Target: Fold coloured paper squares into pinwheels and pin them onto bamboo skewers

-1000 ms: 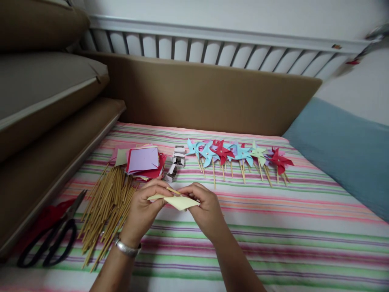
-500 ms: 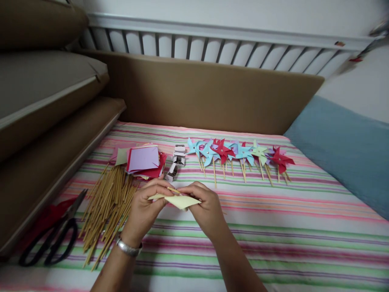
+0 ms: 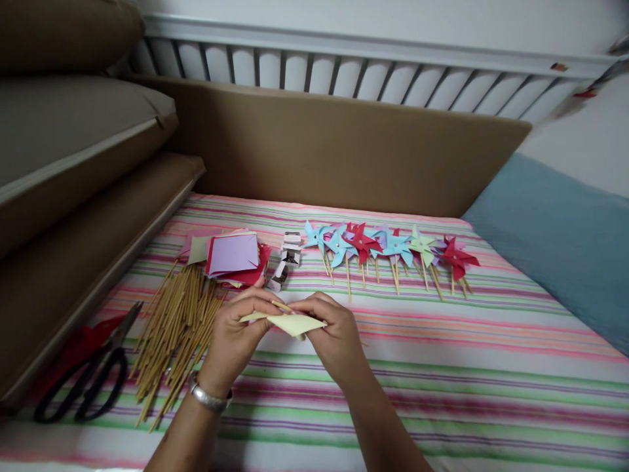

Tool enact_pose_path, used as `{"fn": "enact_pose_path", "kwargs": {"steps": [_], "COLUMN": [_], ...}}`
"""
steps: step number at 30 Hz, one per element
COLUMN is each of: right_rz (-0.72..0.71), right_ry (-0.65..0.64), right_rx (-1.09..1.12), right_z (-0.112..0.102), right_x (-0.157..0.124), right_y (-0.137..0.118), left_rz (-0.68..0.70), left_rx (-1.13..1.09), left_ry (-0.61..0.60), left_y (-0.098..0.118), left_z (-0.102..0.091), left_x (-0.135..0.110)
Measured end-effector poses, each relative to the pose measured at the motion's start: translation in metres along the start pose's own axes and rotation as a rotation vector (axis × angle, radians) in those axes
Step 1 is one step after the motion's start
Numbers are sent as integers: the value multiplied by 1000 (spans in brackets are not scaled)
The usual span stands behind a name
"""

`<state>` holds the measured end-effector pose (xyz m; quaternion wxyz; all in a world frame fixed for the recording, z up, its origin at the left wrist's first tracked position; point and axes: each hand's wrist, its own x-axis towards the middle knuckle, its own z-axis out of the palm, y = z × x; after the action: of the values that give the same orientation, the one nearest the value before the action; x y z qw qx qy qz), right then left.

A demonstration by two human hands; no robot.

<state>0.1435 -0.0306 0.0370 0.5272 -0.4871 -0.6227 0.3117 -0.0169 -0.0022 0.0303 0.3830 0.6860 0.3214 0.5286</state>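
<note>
Between both hands, above the striped cloth, is a pale yellow paper pinwheel with its blades folded. My left hand is closed on the paper's left side, thumb below and fingers along the back. On the other side my right hand pinches the pinwheel and a thin wooden stick, whose tip shows behind the paper; a bit of its other end pokes out past my right wrist. The joint between paper and stick is hidden by the fingers.
Wooden sticks lie heaped at the left beside black-handled scissors. Behind them are coloured paper squares and small open boxes. Finished pinwheels lie in a row at the back right. Cushions border the left side.
The hands hold almost the same pose on the pinwheel and stick. The whole view has shifted very slightly; nothing was picked up or let go.
</note>
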Motion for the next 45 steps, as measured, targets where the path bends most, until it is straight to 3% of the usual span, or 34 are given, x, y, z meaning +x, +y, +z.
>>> {"fn": "enact_pose_path", "kwargs": {"steps": [45], "right_rz": [-41], "right_ry": [24], "right_rx": [43], "right_z": [6], "right_x": [-2], "right_y": [-2], "left_rz": [104], "left_rx": [122], "left_ry": [71], "left_y": [3], "left_z": [-1], "left_x": [-2]}}
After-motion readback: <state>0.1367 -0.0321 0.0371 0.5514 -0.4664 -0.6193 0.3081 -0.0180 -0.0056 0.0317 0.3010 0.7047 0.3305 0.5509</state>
